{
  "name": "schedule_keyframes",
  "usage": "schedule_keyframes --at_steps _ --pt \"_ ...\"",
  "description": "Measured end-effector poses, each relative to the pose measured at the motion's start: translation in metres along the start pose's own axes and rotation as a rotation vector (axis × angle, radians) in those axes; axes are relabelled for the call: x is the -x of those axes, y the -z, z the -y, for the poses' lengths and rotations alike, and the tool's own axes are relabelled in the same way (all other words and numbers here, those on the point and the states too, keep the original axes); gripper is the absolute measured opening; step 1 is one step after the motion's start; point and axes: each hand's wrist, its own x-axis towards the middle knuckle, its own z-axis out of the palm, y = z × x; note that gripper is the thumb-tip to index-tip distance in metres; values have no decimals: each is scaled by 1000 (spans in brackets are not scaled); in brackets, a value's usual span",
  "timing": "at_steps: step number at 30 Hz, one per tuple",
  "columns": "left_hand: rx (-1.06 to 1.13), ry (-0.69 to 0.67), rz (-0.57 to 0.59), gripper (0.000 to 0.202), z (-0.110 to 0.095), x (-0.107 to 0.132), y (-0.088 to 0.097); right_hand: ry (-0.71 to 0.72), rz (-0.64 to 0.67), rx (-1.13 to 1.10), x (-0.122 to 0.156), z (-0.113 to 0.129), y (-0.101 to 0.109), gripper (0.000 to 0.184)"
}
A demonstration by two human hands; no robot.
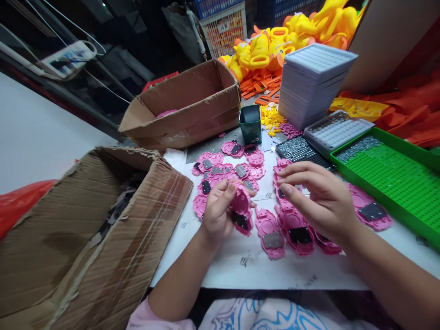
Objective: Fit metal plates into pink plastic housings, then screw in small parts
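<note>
My left hand (218,208) is closed round a pink plastic casing (241,201), tilted up off the table, with a black panel near its lower end. My right hand (318,197) hovers to the right, its fingers stretched out and a little bent over another pink casing (280,172); whether the fingertips touch it I cannot tell. Below lie more casings, one with a grey panel (271,240) and one with a black panel (300,236). Beyond my left hand several similar casings (240,170) lie in a loose cluster, partly overlapping.
Two cardboard boxes (185,107) (137,229) stand at the left and back. A dark green cup (250,123) is behind the cluster. At the right are a green tray (405,183), a black tray of small metal parts (302,151) and stacked white trays (312,87). Yellow plastic pieces (271,46) heap behind.
</note>
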Motion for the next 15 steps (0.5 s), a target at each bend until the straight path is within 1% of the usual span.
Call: schedule_keyframes --at_steps 3,6,7,10,15 --pt "-140 71 -5 25 0 -6 -3 -18 -16 -12 -1 -3 0 8" --pt "-355 78 34 42 7 -6 -4 -20 -27 -12 -1 -4 -1 7" --pt "-452 56 53 42 9 -5 -4 -22 -31 -7 -1 -5 -1 6" --pt "-712 1 106 29 17 -1 -1 -22 -43 9 -2 -7 -2 6" --pt "-1020 45 137 23 20 3 -2 -5 -42 28 -2 -9 -2 4"
